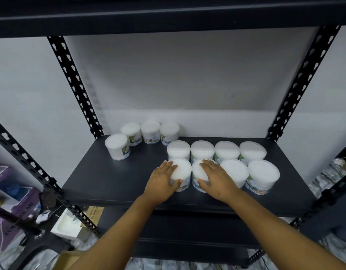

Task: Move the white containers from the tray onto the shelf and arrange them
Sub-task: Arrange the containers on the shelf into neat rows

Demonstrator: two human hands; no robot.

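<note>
Resting on a dark shelf board (113,178), two rows of four white containers are being kept close together toward the right side, each touching or nearly touching its neighbours. The front-left container (182,173) is being gripped from above by the left hand (164,179), whose fingers are being laid nearly together across the lid while the thumb is being curled round the near side wall. The container just beside it to the right (197,177) is being held the same way by the right hand (215,177), with fingers lying close together over the lid and the thumb being pressed against the near wall. Further right, two more front containers (263,175) are being left untouched, and the back row (215,150) is standing directly behind. A separate cluster of four containers (150,131) is being kept at the back left corner, with one of them (117,146) set slightly forward and apart. Perforated black uprights (74,84) are being seen framing the shelf, and a white block (67,227) is lying on the floor below left. No tray is being shown.
</note>
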